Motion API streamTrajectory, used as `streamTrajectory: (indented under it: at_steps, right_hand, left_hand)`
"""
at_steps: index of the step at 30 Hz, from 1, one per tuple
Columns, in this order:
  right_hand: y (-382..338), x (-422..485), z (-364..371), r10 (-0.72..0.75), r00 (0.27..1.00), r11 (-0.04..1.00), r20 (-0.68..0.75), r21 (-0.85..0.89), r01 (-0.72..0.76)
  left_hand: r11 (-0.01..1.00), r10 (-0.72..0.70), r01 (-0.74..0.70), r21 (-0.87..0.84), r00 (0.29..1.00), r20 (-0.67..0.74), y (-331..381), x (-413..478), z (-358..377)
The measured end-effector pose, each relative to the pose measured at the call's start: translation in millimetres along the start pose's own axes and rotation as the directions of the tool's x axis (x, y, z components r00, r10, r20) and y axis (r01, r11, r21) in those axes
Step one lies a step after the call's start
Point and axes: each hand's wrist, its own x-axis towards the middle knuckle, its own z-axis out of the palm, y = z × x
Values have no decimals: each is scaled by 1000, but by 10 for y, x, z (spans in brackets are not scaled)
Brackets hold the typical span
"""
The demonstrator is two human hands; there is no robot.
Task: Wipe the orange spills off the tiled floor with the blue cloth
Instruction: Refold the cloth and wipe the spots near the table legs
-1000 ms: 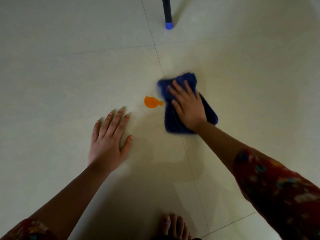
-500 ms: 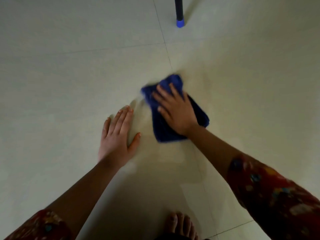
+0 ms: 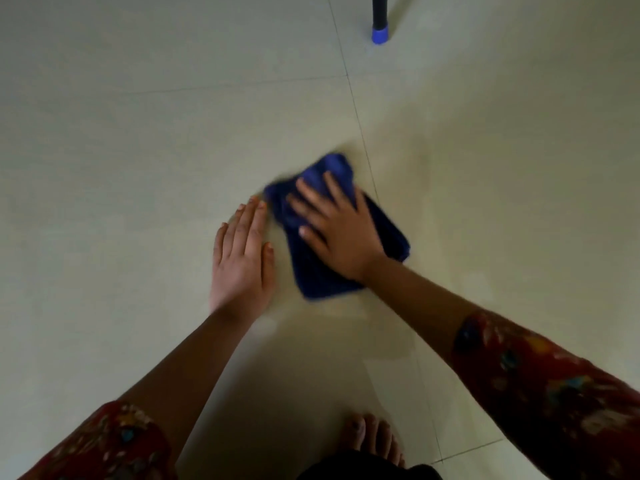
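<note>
A folded blue cloth (image 3: 317, 271) lies flat on the pale tiled floor (image 3: 138, 150) near the middle of the view. My right hand (image 3: 337, 226) presses down on it with spread, straight fingers. Just left of the cloth, my left hand (image 3: 242, 258) rests flat on the floor, its fingertips almost touching the cloth's left edge. No orange spill shows anywhere on the tiles; the cloth and my right hand cover the spot where it lay.
A black furniture leg with a blue cap (image 3: 380, 32) stands at the top right. My bare foot (image 3: 372, 441) is at the bottom centre. Grout lines cross the floor beside the cloth.
My right hand slid the cloth leftward over the orange spill, which was visible a second ago and is now out of sight. The cloth now lies closer to my left hand.
</note>
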Motion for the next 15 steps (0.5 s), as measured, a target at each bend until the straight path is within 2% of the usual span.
streamTrajectory:
  at_steps: [2, 3, 4, 5, 7, 9, 10, 12, 15]
  right_hand:
    - [-38, -516, -13, -244, 965, 970, 99, 16, 243]
    - [103, -688, -57, -305, 946, 952, 114, 36, 303]
    - [312, -777, -89, -298, 949, 955, 106, 35, 296]
    - [533, -790, -107, -219, 971, 976, 95, 24, 218]
    - [892, -620, -138, 95, 993, 995, 69, 3, -95]
    - [896, -273, -145, 348, 937, 937, 40, 10, -349]
    - [758, -87, -125, 403, 915, 915, 32, 15, -404]
    - [317, 153, -54, 369, 929, 929, 23, 13, -369]
    - [-450, -26, 55, 101, 994, 995, 40, 24, -102]
  left_hand:
    - [997, -55, 52, -65, 997, -50, -12, -1, -12]
    - [993, -78, 72, -94, 995, -67, -17, -2, -19]
    - [990, -92, 83, -113, 993, -77, -23, -4, -24]
    - [990, -92, 82, -118, 992, -81, -25, -6, -21]
    - [991, -74, 64, -116, 994, -82, -25, -15, -9]
    - [987, -80, 65, -150, 992, -98, -30, -11, -11]
    - [980, -92, 70, -188, 989, -112, -39, -9, -15]
    - [957, -128, 82, -279, 981, -149, -64, -25, -42]
    - [914, -227, 139, -381, 954, -197, -131, -54, -80]
